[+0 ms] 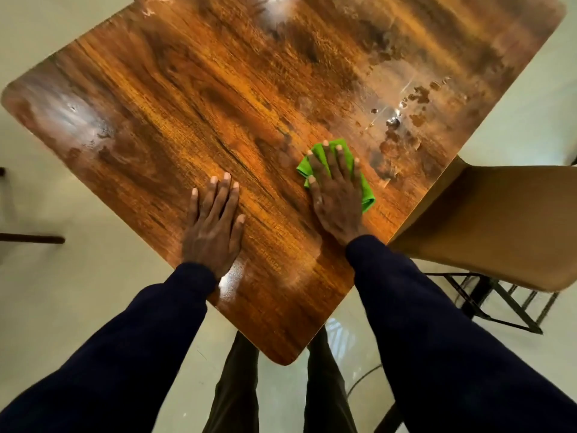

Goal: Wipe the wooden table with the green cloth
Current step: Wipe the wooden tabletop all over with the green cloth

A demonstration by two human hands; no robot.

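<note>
The wooden table (193,98) fills the view, one corner pointing toward me. A folded green cloth (366,192) lies on its right part, and my right hand (335,195) presses flat on it with fingers spread and straight. My left hand (215,223) rests flat on the bare wood near the left front edge, fingers straight, holding nothing. Wet smears and droplets (406,120) glisten on the wood beyond the cloth, toward the right edge.
A tan chair (499,220) with a black metal frame stands close against the table's right edge. Pale tiled floor (62,307) surrounds the table. A dark furniture leg (31,238) shows at the far left. My legs stand under the near corner.
</note>
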